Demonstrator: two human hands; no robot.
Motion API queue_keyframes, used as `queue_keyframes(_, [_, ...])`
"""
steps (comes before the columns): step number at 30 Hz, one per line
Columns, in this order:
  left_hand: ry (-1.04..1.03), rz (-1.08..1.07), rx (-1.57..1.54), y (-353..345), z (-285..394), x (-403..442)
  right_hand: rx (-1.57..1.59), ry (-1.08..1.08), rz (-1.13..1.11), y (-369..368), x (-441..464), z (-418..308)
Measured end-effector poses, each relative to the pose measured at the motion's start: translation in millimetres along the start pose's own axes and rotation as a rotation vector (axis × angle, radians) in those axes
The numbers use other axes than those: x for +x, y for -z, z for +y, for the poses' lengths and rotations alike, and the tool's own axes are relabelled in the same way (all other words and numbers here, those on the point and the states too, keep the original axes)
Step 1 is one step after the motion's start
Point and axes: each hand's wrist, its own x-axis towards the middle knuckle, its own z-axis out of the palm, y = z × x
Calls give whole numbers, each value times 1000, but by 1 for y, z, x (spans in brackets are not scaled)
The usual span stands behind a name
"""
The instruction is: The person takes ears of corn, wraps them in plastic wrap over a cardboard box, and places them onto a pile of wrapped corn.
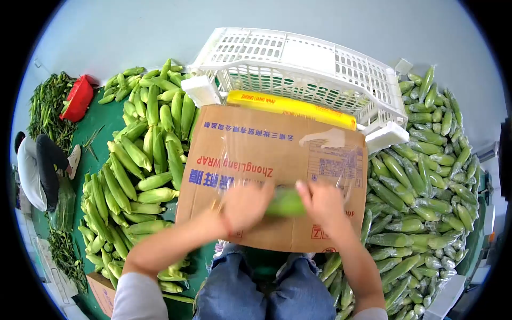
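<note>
An ear of corn [287,204] in its green husk lies crosswise between my hands, over a cardboard box [240,146] with printed lettering. My left hand [248,205] is closed at the corn's left end, its fingers smeared by motion. At the other end my right hand [322,204] is closed, with the thumb on the husk. Shiny clear plastic film seems to lie around the corn and on the cardboard, though its edges are hard to make out. Behind the cardboard sits a yellow wrap box [290,109].
A white plastic crate [298,61] stands behind the cardboard. Unwrapped corn [133,181] is heaped on the left, film-wrapped corn [426,176] on the right. Farther left are a red basin [79,98], husk scraps [50,109] and a seated person [40,168].
</note>
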Motion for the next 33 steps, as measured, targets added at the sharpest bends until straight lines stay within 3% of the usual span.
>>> queue_keyframes(2, [-286,379,35,-48,-3,-52,115,-34,-285,4,-28,-13])
queue_keyframes(4, [-255,341,42,-47,0,-56,137,-107,-485,15,-35,-23])
queue_keyframes(7, [-118,399,101,-37,-8,-17,216,-9,-76,22,-34,-30])
queue_keyframes(9, [-90,597,134,-28,-34,38,12,372,52,11,-22,-28])
queue_keyframes(10, [-110,598,167,-13,-44,62,-91,560,118,2,-15,-26])
queue_keyframes(11, [-130,602,200,3,-52,87,-157,537,87,-7,-4,-23])
queue_keyframes(13, [-253,370,-91,23,-68,127,-252,575,178,-11,37,-15])
queue_keyframes(14, [-261,274,37,33,-70,142,-289,592,208,-12,58,-12])
queue_keyframes(16, [-293,58,285,43,-62,159,-279,466,-21,-10,95,-17])
queue_keyframes(17, [-265,19,279,47,-59,158,-252,565,122,-14,99,-16])
queue_keyframes(22, [-228,-51,251,49,-50,153,-147,617,-211,7,16,-29])
queue_keyframes(24, [-251,-9,215,48,-53,150,-109,578,-642,23,-31,-39])
queue_keyframes(25, [-258,14,198,49,-57,147,-70,563,-746,28,-52,-41])
queue_keyframes(26, [-329,138,9,48,-59,140,94,417,-892,37,-62,-44])
queue_keyframes(28, [-467,396,-375,38,-53,116,266,157,-812,50,-75,-31])
queue_keyframes(30, [-449,449,-685,9,-24,51,820,-338,-584,29,-87,-18])
queue_keyframes(31, [-700,513,-486,-5,-8,27,1097,-592,-438,21,-91,-15])
queue_keyframes(32, [-933,577,-280,-13,1,15,1315,-685,-590,20,-89,-16])
queue_keyframes(33, [-862,686,-337,-15,-3,17,1524,-771,-760,20,-82,-18])
